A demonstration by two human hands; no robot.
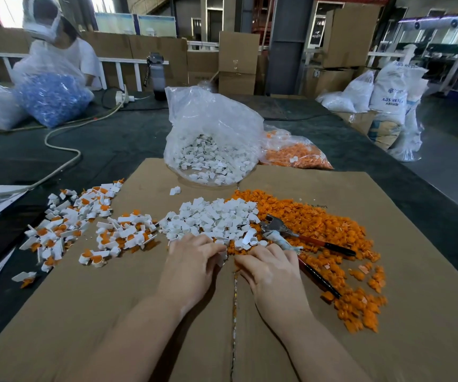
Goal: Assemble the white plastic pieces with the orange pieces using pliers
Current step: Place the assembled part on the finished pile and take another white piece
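Head view: your left hand (192, 260) and right hand (266, 267) sit side by side on the cardboard sheet (112, 312), knuckles up, fingers curled down at the near edge of the piles. Left grip pinches a small white piece (221, 256) at the fingertips. Right grip is curled too, fingertips buried among orange bits; can't tell what it holds. Just beyond your fingers lies the loose heap of white pieces (217, 216), touching the big spread of orange pieces (327, 224) on its right. Pliers (299, 238) lie on the orange heap just right of your right hand, handles apart, metal head toward the white heap. Left of the hands, assembled white-and-orange parts (90, 230) scatter across the cardboard edge and onto the dark table (112, 144). Farther back, an open clear bag of white pieces (211, 144) stands at the cardboard's far edge, with a bag of orange pieces (294, 153) just beside it on the right. Far left, another person (57, 51) sits behind a bag of blue parts (54, 100).
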